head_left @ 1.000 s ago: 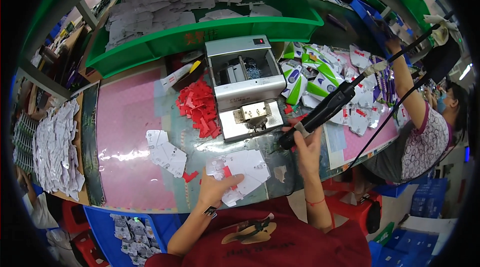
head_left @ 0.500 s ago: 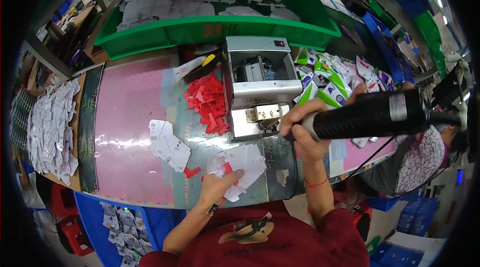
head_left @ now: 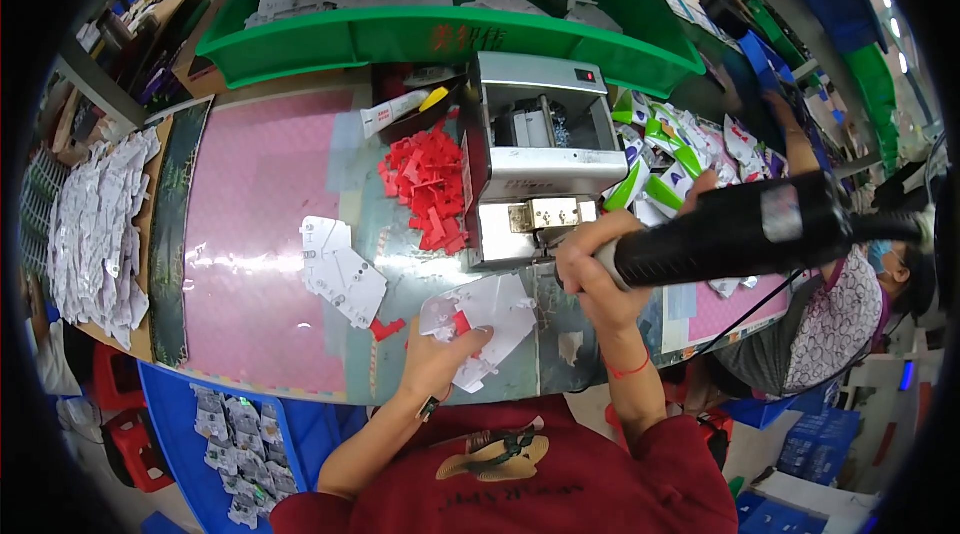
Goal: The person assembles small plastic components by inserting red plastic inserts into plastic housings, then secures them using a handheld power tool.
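Pressing our left hand (head_left: 440, 359) flat on a white card blank (head_left: 490, 319) with a red clip (head_left: 461, 322) at the table's near edge, we wrap our right hand (head_left: 590, 269) around a black heat gun (head_left: 735, 232). Beyond, many red clips (head_left: 428, 184) lie unused beside the grey machine (head_left: 540, 154); the gun's nozzle is hidden.

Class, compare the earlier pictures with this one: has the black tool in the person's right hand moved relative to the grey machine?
Yes. The black tool has swung up and closer to the camera, its body now right of the grey machine.
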Motion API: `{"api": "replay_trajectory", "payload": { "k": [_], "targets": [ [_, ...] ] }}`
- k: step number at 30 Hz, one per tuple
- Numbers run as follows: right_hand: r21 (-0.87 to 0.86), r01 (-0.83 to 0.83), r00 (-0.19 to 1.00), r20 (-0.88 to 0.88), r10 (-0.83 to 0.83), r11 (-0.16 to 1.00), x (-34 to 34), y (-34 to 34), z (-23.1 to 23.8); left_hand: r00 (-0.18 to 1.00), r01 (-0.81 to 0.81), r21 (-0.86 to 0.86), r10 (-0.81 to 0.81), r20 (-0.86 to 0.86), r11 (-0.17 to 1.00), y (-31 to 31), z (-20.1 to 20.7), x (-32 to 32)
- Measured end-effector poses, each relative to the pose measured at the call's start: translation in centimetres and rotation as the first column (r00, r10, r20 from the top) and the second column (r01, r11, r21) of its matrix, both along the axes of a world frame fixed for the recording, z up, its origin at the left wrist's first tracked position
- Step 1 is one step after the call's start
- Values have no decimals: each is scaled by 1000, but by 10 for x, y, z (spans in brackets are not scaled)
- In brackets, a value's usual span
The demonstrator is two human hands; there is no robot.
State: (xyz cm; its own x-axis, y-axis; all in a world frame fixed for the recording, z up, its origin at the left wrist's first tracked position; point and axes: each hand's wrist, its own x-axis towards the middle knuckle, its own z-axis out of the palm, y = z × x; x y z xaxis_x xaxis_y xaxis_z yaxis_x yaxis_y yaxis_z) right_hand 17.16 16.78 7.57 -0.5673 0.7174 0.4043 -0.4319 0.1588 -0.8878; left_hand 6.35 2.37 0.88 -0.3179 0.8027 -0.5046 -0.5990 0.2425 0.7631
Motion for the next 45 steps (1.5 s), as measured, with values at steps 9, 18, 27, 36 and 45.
{"api": "replay_trajectory", "payload": {
  "k": [9,18,27,36,45],
  "targets": [
    [-24,-277,954,-127,272,961,7,-15,5,998,-40,68,43,-48,997,5,16,-1],
    [62,-465,885,17,465,883,5,-10,9,994,13,91,-23,105,996,4,34,-5],
    [56,-385,898,-208,388,921,-2,-29,26,978,161,100,-172,117,982,6,51,-15],
    [58,-393,912,-104,397,918,4,-12,32,975,220,101,-217,-39,970,6,45,-13],
    [282,93,995,-3,-96,955,-6,16,5,981,175,81,-181,76,981,9,11,1]
  ]
}}
